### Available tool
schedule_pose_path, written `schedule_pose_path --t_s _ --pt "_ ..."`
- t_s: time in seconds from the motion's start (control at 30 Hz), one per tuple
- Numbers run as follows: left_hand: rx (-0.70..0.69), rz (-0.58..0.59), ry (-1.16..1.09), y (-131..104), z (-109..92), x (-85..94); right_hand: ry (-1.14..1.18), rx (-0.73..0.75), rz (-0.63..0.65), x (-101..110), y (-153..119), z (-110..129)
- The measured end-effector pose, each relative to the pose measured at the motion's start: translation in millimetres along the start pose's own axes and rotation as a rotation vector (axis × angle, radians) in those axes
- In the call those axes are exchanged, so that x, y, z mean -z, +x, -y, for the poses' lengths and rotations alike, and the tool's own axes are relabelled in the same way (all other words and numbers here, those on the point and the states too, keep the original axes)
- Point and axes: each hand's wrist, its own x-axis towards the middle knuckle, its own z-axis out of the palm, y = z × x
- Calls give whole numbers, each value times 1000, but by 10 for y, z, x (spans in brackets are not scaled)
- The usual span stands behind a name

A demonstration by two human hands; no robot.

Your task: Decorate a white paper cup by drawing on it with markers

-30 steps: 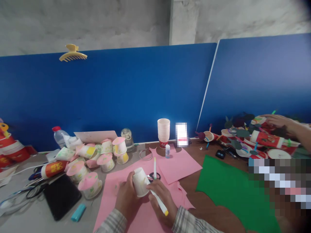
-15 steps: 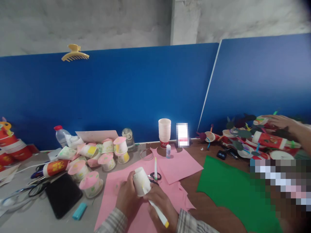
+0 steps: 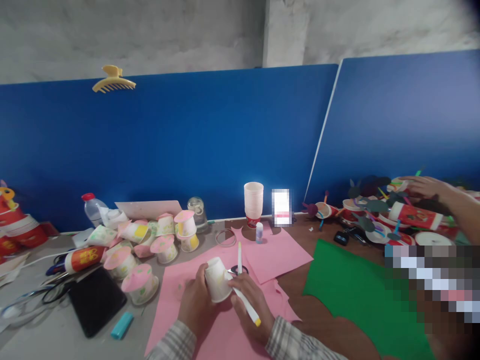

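Paper cup (image 3: pixel 218 282), mouth down and leaning a little, sits in my left grip (image 3: pixel 195 302), my fingers closed on its side — I hold it over the large pink sheet (image 3: pixel 221 335), midway along the near side of the worktop (image 3: pixel 296 290). Faint yellow and green marks show on its white wall. My right grip (image 3: pixel 254 302) is closed round a white pen (image 3: pixel 246 306), its yellow end pointing back toward the near edge and its front end at the cup's side; my fingers hide whether the tip touches.

Just beyond my right fingers lie scissors (image 3: pixel 242 269), with a second pen (image 3: pixel 239 257) across them. A smaller pink sheet (image 3: pixel 283 260) lies farther off, a small bottle (image 3: pixel 259 234) upright by its far side. At the far edge, against the blue partition (image 3: pixel 206 145), stands a tall stack of cups (image 3: pixel 254 202).

Toward the left edge sit decorated cups (image 3: pixel 139 285) with pink paper tops, a black tablet (image 3: pixel 96 302) and a turquoise object (image 3: pixel 122 326). Green paper (image 3: pixel 360 295) covers part of the right side. Near the far right corner, another person's hand (image 3: pixel 423 186) is at a heap of red cups (image 3: pixel 414 216).
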Motion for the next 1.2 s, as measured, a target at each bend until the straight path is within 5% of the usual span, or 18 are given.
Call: schedule_pose_path --t_s 1.03,1.2 --pt "-28 -30 67 2 59 -34 28 92 38 -77 -120 123" --pt "-34 -51 17 11 37 -21 -8 33 -55 -36 -128 61"
